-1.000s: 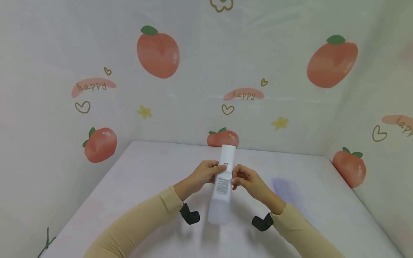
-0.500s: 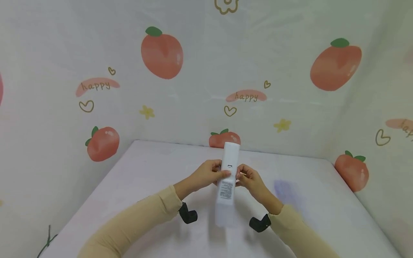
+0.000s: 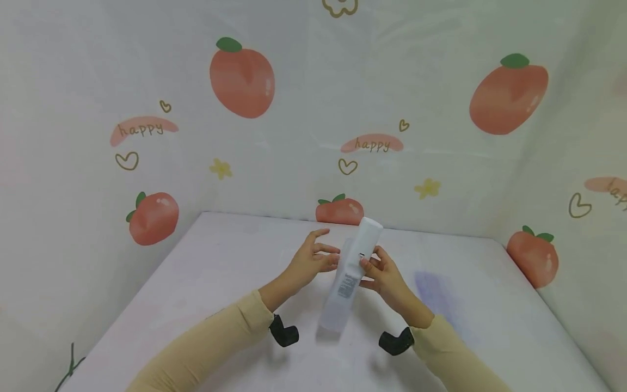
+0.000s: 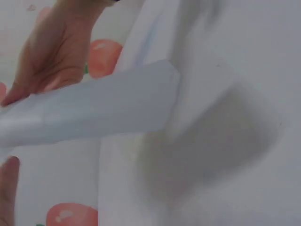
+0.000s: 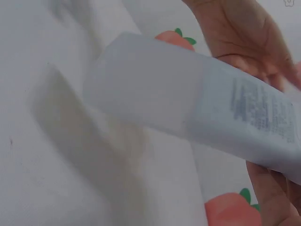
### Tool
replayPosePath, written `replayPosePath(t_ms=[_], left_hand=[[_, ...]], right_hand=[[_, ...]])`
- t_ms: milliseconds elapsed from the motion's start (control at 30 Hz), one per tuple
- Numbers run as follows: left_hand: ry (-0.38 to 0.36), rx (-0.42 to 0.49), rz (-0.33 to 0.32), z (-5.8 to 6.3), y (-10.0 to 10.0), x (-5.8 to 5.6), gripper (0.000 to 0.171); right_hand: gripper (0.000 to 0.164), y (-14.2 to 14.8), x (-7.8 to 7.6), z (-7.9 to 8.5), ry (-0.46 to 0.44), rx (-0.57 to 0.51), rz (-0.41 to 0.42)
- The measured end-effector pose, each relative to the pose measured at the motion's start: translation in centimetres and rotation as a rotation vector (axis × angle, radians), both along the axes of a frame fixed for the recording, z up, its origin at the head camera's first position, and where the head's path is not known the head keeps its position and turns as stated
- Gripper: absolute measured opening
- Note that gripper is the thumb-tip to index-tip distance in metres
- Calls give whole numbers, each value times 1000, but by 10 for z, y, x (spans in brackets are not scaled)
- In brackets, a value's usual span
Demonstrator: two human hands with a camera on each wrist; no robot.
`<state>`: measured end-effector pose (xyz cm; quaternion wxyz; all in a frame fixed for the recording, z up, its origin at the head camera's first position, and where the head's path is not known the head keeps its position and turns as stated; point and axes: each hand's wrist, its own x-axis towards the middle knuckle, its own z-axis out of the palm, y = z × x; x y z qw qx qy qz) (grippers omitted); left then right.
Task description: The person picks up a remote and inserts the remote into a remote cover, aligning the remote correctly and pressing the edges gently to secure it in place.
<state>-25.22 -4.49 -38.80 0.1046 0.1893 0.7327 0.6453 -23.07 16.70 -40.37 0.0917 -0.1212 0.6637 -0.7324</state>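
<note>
A long white device (image 3: 350, 279) has a small port, a block of printed grey text and a frosted, translucent lower end. It is held tilted over the table, its top leaning right. My right hand (image 3: 393, 280) grips it from the right, thumb on its face near the port. To its left, my left hand (image 3: 305, 263) has its fingers spread, fingertips right at the device's side. In the left wrist view the device's plain side (image 4: 103, 108) faces the camera; the right wrist view shows the printed label (image 5: 263, 108) and frosted end (image 5: 146, 80).
A white table (image 3: 235, 239) lies below, with a faint purple stain (image 3: 436, 294) on the right. White sheets printed with peaches, hearts and words form the back wall (image 3: 294, 169) and sides. Black mounts (image 3: 397, 342) sit at both wrists. A dark cord (image 3: 71, 367) shows at lower left.
The left thumb has come off the device's face and the left fingers have spread. The device has tilted, top swinging right, and the right thumb now lies on its face.
</note>
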Motion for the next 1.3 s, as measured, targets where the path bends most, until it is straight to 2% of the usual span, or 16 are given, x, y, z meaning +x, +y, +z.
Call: replayPosePath(t_ms=[67,167,267,433,600,700,800,1000,1100,1167,1200,1300], left_hand=[[-47,27,3,-3,-1,0,43],[-67,-11,-25,-5,-1,1,27],[-62,8,-59,-4,0,3,26],[-47,53,-71,-1,4,6,25],[-68,126,29,-1,10,9,12],[-112,166,106,1,14,11,13],[-151,175,154,5,16,9,14],[-251,181,216,3,18,3,19],[-270,190,201,-3,17,4,15],[-245,203,167,-7,16,5,5],[-227,210,151,-8,15,6,7],[-157,208,79,-8,14,7,27]], right_hand=[[37,1,1,2,-6,-5,8],[50,1,2,4,-5,6,46],[62,0,2,7,6,15,75],[67,0,4,11,29,31,58],[65,-7,10,13,2,24,57],[62,-12,13,15,-13,18,41],[59,-16,15,18,-17,42,28],[45,-21,13,18,63,134,73],[42,-20,10,17,75,184,57],[42,-18,8,18,58,207,19],[42,-17,7,19,47,218,-7],[44,-14,3,22,30,239,-46]])
